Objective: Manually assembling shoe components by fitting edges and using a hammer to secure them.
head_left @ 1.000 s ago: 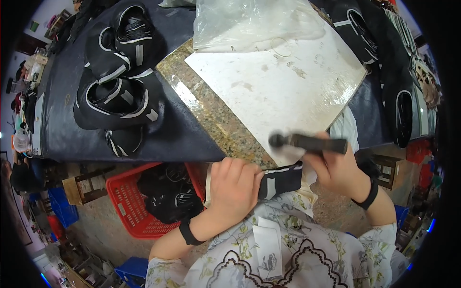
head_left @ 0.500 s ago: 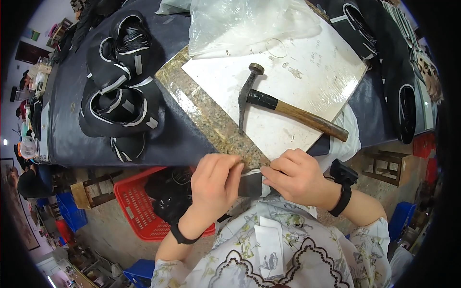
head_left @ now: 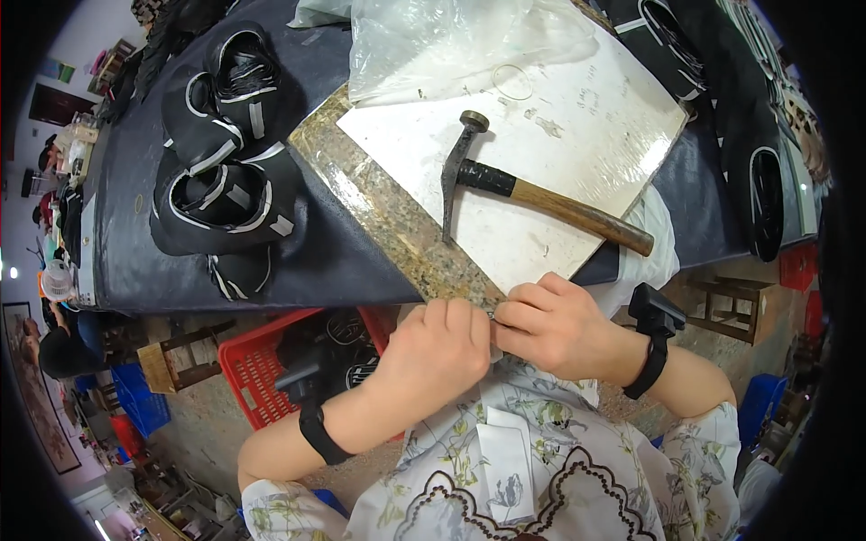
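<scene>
Left hand (head_left: pixel 442 343) and right hand (head_left: pixel 559 332) are being held close together, fingers curled (anything gripped is being hidden), near the stone slab (head_left: pixel 388 216); a hammer (head_left: pixel 559 206) is being supported by a white board (head_left: pixel 541 158).

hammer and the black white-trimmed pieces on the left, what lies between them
In the head view, leftward from the hammer: white board, a strip of speckled stone slab, then dark tabletop.

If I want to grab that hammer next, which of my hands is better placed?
Probably your right hand: the hammer lies with its wooden handle angled toward your right side, its end nearer that hand. Your left hand is farther from the handle.
</scene>
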`<state>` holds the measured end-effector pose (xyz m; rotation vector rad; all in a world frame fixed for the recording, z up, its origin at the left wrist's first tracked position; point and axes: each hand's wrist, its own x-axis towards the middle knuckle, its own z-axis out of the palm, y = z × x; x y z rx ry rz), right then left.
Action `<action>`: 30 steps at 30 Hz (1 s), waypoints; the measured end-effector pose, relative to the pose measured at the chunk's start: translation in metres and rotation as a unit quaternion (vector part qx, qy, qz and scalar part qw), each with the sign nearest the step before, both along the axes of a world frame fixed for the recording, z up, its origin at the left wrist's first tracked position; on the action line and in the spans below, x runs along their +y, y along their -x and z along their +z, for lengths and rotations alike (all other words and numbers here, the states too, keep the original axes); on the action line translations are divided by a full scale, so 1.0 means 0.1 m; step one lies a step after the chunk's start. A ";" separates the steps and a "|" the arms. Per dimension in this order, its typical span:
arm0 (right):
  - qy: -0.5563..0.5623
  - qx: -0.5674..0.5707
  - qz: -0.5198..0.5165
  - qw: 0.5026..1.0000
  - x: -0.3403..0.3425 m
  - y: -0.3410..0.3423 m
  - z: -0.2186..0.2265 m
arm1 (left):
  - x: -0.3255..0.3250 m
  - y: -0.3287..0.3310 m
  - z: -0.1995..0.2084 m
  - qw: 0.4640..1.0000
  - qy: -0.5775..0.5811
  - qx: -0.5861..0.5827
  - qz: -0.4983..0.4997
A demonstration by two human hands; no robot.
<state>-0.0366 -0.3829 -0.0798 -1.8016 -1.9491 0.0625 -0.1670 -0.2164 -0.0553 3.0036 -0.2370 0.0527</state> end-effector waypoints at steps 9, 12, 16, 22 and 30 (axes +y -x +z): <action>-0.017 0.015 -0.008 1.000 -0.01 -0.02 -0.07 | 0.18 -0.01 -0.15 0.966 0.255 -0.028 0.045; -0.017 0.015 -0.004 1.000 -0.01 -0.03 -0.08 | 0.21 -0.06 -0.16 0.964 0.265 -0.005 0.020; -0.022 0.012 -0.005 1.000 -0.01 -0.03 -0.09 | 0.15 -0.05 -0.15 0.983 0.184 -0.010 0.010; -0.016 0.021 -0.016 1.000 0.00 -0.03 -0.09 | 0.25 0.03 -0.22 0.960 0.221 -0.089 0.149; -0.011 0.013 -0.002 1.000 0.00 -0.05 -0.07 | 0.15 0.06 -0.23 0.926 0.357 0.004 0.124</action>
